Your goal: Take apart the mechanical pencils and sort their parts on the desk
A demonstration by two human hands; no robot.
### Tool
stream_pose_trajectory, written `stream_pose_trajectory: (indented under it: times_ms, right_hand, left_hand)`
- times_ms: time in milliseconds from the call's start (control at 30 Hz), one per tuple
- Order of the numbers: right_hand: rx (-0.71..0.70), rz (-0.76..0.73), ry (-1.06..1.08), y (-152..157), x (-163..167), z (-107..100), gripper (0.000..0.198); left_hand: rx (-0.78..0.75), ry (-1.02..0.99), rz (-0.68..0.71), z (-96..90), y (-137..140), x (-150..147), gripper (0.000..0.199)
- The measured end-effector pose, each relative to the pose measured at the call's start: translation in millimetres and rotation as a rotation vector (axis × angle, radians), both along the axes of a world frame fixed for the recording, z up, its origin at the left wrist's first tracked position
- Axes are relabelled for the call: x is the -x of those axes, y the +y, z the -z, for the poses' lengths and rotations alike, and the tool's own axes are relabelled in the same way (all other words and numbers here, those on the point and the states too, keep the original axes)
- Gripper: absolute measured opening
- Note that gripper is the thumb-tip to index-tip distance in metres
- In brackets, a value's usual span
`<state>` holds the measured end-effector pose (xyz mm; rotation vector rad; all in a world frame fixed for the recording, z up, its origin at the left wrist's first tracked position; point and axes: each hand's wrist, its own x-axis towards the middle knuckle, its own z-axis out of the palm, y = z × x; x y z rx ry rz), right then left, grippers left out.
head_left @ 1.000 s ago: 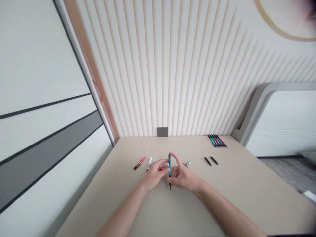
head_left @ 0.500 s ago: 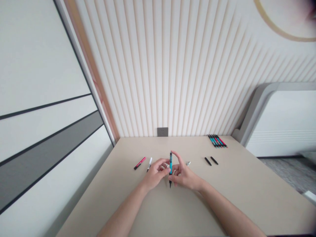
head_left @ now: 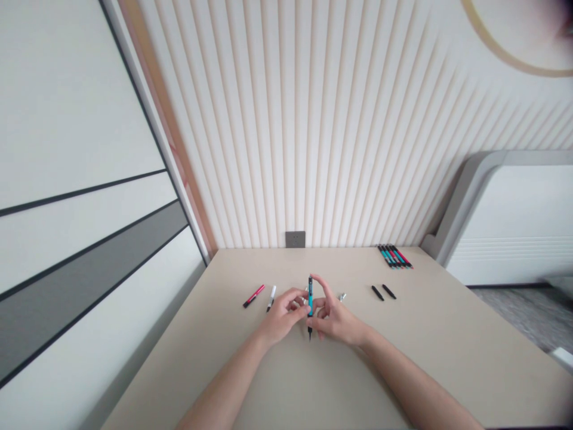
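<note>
Slightly raised, blue pen, gripped by left hand and right hand, silvery pieces behind, partly hidden

Blue-and-black pen, beige tabletop

Around the blue-and-black pen, the desk offers a way in at six; at twelve a bare strip meets the wall; the left hand blocks nine, the right hand three; farther out, a red pen obstructs towards ten, two black pieces before three, a pen row two.
</note>
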<state>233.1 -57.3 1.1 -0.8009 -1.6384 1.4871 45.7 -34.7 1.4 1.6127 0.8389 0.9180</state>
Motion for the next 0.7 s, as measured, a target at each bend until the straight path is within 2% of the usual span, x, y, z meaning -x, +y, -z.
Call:
stream_pose_trajectory:
  times_ms: [700]
  right_hand:
    - [-0.026, 0.063, 0.027, -1.3, 2.3, -2.9, 0.099]
  left_hand:
    - [-0.06, 0.029, 0.027, -2.5, -1.1, -0.2, 0.025]
